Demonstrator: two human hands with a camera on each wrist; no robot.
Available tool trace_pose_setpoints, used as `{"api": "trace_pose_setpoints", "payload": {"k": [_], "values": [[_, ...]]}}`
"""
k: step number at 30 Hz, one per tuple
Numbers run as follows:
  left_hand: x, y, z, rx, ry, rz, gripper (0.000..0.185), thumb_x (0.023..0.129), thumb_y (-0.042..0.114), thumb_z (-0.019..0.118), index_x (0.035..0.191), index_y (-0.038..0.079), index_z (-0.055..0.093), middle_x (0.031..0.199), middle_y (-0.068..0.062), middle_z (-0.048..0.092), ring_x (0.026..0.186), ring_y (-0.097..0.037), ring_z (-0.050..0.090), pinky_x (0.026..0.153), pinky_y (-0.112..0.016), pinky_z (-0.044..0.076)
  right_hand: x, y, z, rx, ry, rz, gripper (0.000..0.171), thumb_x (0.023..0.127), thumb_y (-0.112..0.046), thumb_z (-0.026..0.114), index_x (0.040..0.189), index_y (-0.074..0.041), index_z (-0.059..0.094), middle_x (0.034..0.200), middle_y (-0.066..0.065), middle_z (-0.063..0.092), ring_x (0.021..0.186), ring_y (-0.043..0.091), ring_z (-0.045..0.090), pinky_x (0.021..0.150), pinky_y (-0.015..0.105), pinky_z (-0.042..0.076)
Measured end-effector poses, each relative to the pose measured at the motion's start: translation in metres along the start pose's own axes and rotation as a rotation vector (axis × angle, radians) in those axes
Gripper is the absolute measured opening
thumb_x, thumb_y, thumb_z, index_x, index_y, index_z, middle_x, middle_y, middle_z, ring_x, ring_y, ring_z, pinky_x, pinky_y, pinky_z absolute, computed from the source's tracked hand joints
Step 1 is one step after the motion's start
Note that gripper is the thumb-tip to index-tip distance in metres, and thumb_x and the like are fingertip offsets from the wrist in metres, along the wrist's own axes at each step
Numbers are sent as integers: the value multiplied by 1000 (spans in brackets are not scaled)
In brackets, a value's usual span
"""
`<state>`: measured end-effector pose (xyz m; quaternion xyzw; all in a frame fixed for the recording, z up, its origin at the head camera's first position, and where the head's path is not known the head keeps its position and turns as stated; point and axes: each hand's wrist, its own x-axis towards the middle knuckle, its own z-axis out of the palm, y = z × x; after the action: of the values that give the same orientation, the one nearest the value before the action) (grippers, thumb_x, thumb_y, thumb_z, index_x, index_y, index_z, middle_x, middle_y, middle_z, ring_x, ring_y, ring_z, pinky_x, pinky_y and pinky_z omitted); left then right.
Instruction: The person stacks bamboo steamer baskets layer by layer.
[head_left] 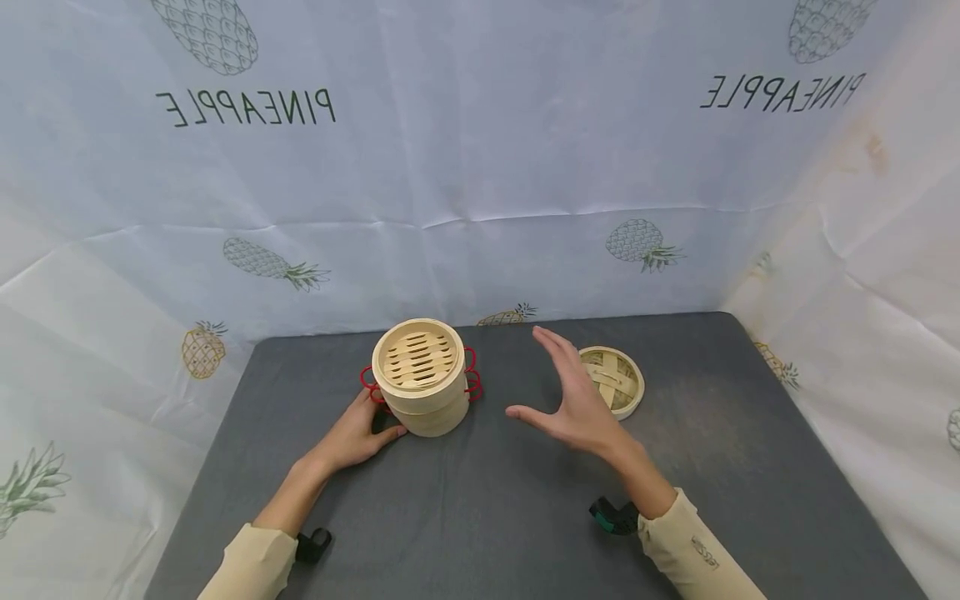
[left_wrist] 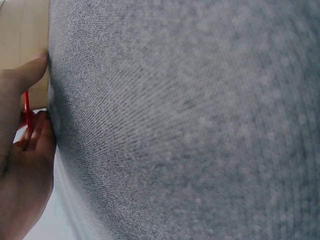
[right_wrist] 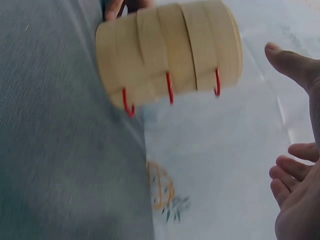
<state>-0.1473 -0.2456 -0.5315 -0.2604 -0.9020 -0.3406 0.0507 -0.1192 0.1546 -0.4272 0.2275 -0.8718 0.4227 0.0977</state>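
A stacked bamboo steamer (head_left: 431, 408) stands upright at the table's middle left, its slatted top tier uncovered. Red loop handles (right_wrist: 170, 89) stick out from its sides, three of them in a row in the right wrist view. At its lower left, my left hand (head_left: 352, 435) grips the base, thumb on the front wall and fingers round the side beside a red loop. My right hand (head_left: 581, 408) hovers to the right of the steamer, holding nothing, thumb spread away from the fingers. Partly behind that hand lies a round woven bamboo lid (head_left: 621, 385).
Dark grey cloth covers the table (head_left: 465, 517). A pale pineapple-print curtain (head_left: 465, 167) hangs along the back and both sides. Black straps (head_left: 615, 517) show near both wrists, next to the cream sleeves (head_left: 693, 542).
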Motion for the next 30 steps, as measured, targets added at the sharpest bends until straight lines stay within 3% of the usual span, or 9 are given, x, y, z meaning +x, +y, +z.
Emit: {"api": "trace_pose_setpoints", "payload": {"k": [4, 6, 14, 20, 22, 25, 28, 30], "values": [[-2, -23, 11, -17, 46, 60, 62, 93, 38, 88, 145, 17, 61, 141, -16, 60, 131, -30, 57, 108, -45, 51, -8, 18, -13, -3, 41, 27, 108, 84, -26, 95, 171, -14, 33, 175, 16, 34, 160, 42, 37, 121, 72, 38], [-2, -26, 12, -22, 44, 58, 61, 93, 38, 88, 144, 18, 61, 142, -15, 59, 132, -28, 57, 109, -41, 50, -13, 28, -20, -14, 71, 43, 105, 84, -23, 95, 170, -12, 35, 173, 18, 36, 159, 44, 38, 120, 73, 38], [0, -14, 6, -32, 46, 62, 61, 93, 36, 88, 143, 13, 63, 138, -19, 60, 126, -32, 60, 102, -49, 53, -33, 70, -40, -64, 205, 57, 89, 86, -5, 90, 163, -4, 46, 163, 26, 47, 148, 52, 46, 110, 75, 39], [0, -7, 2, -29, 40, 64, 58, 95, 33, 86, 143, 11, 63, 137, -20, 60, 122, -31, 61, 99, -50, 55, -43, 89, -48, -105, 236, 58, 76, 87, 2, 87, 155, 3, 52, 156, 29, 52, 143, 54, 49, 107, 73, 41], [0, -4, 1, -24, 33, 49, 58, 93, 30, 87, 142, 9, 62, 137, -21, 60, 123, -32, 61, 100, -53, 55, -46, 93, -49, -126, 235, 47, 69, 87, 3, 86, 150, 6, 57, 153, 29, 54, 140, 51, 52, 107, 65, 44], [0, 4, -3, -8, 20, 19, 59, 92, 25, 88, 142, 8, 62, 138, -22, 60, 125, -36, 61, 102, -58, 54, -49, 98, -48, -146, 246, 16, 58, 87, 6, 85, 140, 10, 64, 145, 29, 60, 133, 48, 57, 112, 37, 45], [1, 8, -5, 2, -5, -8, 61, 91, 19, 87, 144, 6, 60, 141, -23, 59, 128, -36, 61, 105, -58, 54, -51, 104, -46, -157, 277, -4, 50, 85, 9, 85, 133, 10, 68, 138, 28, 65, 126, 45, 61, 107, 10, 36], [2, 12, -6, 14, -19, -24, 62, 90, 16, 88, 144, 6, 60, 142, -23, 59, 128, -38, 61, 104, -63, 53, -52, 108, -44, -155, 297, -1, 46, 86, 9, 84, 130, 8, 71, 134, 27, 67, 124, 45, 62, 106, 2, 32]]}}
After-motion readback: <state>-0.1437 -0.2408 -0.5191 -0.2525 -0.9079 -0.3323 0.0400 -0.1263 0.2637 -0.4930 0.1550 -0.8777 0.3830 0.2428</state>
